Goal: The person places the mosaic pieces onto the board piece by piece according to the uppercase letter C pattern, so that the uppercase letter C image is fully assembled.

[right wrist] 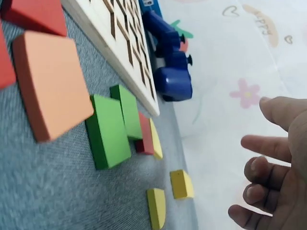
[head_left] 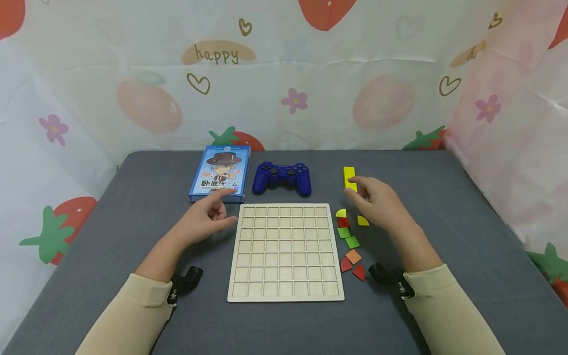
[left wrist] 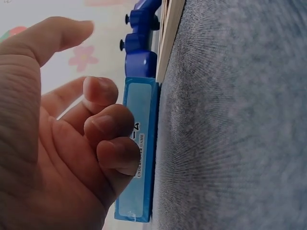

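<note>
My left hand (head_left: pixel 205 218) hovers between the blue game box (head_left: pixel 222 172) and the wooden grid board (head_left: pixel 286 299), holding nothing. Its index finger stretches out over the box's lower edge in the head view, while the other fingers curl loosely. On the right, my right hand (head_left: pixel 377 199) hangs above the table with thumb and index finger apart. Its fingertips overlap the long yellow block (head_left: pixel 349 173) in the head view; the right wrist view shows a gap between the hand and that yellow block (right wrist: pixel 181 184). Nothing is in its grasp.
Right of the board lie small pieces: a green block (head_left: pixel 352 242), an orange block (head_left: pixel 353 256), a red wedge (head_left: pixel 359 272), a yellow quarter-round (head_left: pixel 363 221) and several others. A blue game controller (head_left: pixel 282 178) sits behind the board. A patterned curtain (head_left: pixel 266 98) encloses the grey table.
</note>
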The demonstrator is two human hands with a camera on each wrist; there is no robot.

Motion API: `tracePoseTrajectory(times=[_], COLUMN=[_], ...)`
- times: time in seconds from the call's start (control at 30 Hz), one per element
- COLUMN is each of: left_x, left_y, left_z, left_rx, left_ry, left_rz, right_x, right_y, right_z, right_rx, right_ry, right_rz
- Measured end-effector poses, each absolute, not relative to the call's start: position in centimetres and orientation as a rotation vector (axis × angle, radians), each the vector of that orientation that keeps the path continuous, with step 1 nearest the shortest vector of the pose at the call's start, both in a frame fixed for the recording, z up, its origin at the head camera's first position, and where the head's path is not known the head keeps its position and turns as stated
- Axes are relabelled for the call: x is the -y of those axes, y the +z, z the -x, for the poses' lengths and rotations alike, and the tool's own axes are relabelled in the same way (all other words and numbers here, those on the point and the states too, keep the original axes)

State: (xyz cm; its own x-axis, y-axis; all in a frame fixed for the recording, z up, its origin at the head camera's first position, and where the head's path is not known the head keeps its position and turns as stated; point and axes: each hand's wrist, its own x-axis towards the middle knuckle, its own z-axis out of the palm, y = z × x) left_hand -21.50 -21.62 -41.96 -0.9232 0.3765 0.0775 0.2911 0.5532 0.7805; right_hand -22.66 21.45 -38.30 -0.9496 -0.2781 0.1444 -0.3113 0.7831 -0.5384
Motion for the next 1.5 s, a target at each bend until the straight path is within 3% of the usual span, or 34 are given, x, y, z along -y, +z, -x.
tracePoseTrajectory(times=[0.8, 1.5], left_x=[21.5, 21.4], left_y=[-42.8, -43.2], left_z=[21.8, 21.8], left_rx=[-2.534, -2.577], left_ry=[1.209, 1.118], left_rz=[-0.582, -0.546], right_x=[-24.2, -25.1], right_y=[-40.1, -40.8], right_z=[23.8, 24.3], right_rx=[3.071, 3.326], right_ry=[1.248, 1.269], right_rz=[-0.488, -0.444])
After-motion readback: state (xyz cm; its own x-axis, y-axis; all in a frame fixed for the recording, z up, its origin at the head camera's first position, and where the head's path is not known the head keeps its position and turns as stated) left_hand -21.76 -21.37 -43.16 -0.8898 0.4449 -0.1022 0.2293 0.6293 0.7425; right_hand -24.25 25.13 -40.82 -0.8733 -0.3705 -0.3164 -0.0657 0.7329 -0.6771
